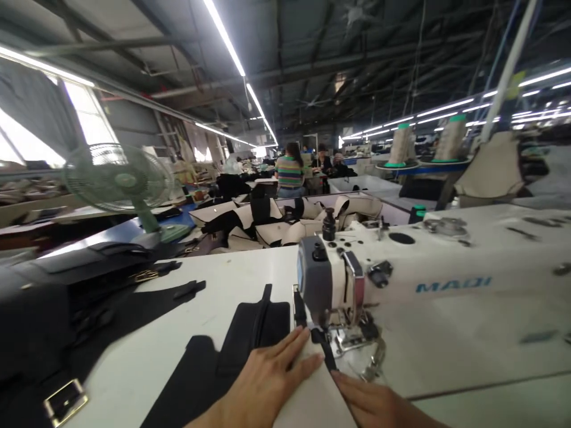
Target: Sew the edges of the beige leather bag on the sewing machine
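Observation:
My left hand (276, 371) lies with its fingers stretched out on a pale piece with a black edge (314, 395), just in front of the sewing machine's needle area. At the right edge of that piece rests my right hand (372, 398), its fingers extended and side by side; its thumb is hidden. The white sewing machine (446, 267) has a grey head end, and its presser foot is close beyond my fingertips. Left of my left hand, a black panel with a strap and pocket shape (254, 324) lies on the white table (178, 321).
Black pieces with gold buckles (66, 401) cover the table's left side. A green fan (125, 178) stands behind them. Beyond the table is a bin of pale and black pieces (285, 229). Thread cones (400, 145) stand at right. A person in a striped top (289, 172) is farther back.

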### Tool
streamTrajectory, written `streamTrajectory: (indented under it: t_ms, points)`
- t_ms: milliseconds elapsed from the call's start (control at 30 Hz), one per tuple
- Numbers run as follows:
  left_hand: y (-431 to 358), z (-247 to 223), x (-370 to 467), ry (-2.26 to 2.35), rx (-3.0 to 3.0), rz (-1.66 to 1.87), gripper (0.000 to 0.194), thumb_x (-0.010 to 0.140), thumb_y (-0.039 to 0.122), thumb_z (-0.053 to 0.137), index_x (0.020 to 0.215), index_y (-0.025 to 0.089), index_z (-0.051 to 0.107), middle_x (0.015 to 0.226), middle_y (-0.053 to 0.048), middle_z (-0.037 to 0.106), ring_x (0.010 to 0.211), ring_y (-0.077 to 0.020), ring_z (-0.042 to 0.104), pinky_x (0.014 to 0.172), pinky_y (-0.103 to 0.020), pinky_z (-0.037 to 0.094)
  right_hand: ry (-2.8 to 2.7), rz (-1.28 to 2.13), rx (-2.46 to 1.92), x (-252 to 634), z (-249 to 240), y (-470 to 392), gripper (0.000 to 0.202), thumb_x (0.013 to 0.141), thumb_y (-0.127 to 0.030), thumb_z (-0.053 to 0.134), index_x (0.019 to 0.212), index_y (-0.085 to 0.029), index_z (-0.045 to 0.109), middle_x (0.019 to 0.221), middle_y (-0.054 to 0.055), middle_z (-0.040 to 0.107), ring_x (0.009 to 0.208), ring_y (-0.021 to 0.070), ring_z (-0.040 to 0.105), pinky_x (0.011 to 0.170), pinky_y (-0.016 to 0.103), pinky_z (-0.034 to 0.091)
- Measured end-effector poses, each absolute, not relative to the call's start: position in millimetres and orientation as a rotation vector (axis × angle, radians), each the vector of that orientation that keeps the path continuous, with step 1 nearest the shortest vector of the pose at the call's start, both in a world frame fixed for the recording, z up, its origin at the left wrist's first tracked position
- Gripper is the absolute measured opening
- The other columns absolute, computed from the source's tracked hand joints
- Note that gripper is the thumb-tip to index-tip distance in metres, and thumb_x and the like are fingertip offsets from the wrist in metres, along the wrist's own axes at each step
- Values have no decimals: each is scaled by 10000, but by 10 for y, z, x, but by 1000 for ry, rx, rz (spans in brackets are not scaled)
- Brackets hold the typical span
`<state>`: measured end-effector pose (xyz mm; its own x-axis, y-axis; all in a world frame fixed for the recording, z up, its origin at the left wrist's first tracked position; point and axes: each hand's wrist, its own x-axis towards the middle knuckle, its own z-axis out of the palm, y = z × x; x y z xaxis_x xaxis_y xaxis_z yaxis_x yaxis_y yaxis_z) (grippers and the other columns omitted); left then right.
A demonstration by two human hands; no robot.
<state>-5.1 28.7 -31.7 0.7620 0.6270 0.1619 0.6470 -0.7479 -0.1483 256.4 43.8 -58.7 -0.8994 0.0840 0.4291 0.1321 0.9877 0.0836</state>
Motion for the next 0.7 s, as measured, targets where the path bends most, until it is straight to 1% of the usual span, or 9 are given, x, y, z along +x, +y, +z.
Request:
streamTrajectory:
  t_ms: [67,133,200,267,367,467,533,633,700]
  points:
    - [239,-393,-61,-984,-2708,-192,470,992,190,291,1462,206,303,1490,-122,159,1358,-251,202,980,-347,460,-2637,-151,-172,2512,-687,429,464,993,-71,196,1032,20,649,1146,220,598,1219,227,482,1090,293,339]
    - [183,-465,-60,-962,-2629,-235,484,1014,163,140,1464,207,313,1484,-121,182,1347,-247,231,939,-316,490,-2573,-142,-160,2490,-783,398,516,986,-51,147,990,2,659,1113,206,613,1212,215,489,1092,296,341]
    - [140,-516,-52,-906,-2559,-283,500,1035,186,66,1465,217,320,1472,-118,224,1334,-238,268,901,-277,511,-2530,-151,-126,2499,-846,356,539,967,-21,121,958,-3,659,1083,196,621,1197,212,499,1098,298,338]
    - [122,-522,-34,-835,-2528,-322,492,1059,259,55,1460,217,337,1458,-115,261,1321,-232,303,869,-248,526,-2519,-135,-86,2529,-856,322,514,962,-18,139,921,-3,651,1042,201,622,1170,222,512,1097,306,343]
    - [145,-417,21,-801,-2580,-316,500,1075,344,61,1441,217,376,1451,-101,278,1302,-218,346,869,-249,531,-2646,-6,-94,2591,-772,307,382,966,-49,257,930,-31,637,1000,181,613,1140,223,513,1092,320,344]
    - [210,-218,116,-854,-2673,-307,453,1087,273,105,1395,281,438,1436,-56,312,1276,-207,375,957,-331,491,-2718,149,-107,2640,-659,326,270,927,-60,361,918,-41,631,974,162,595,1097,227,508,1082,316,341]
    - [261,-100,189,-861,-2721,-360,434,1090,234,142,1351,291,485,1397,-50,368,1249,-219,389,967,-375,471,-2716,233,-94,2656,-621,339,241,887,-51,385,859,-45,625,937,146,589,1020,213,524,1052,278,363]
    - [313,-55,265,-896,-2790,-451,395,1099,272,196,1278,281,548,1249,-56,491,1126,-213,470,889,-332,489,-2729,300,-97,2663,-630,342,219,885,-68,416,755,-92,591,820,85,579,855,172,537,972,231,421]
    - [311,-135,275,-969,-2814,-492,411,1102,286,186,1238,296,573,1165,-39,522,1062,-193,498,862,-294,492,-2724,322,-129,2664,-656,337,252,926,-91,414,732,-111,572,801,69,574,835,163,539,942,222,440]
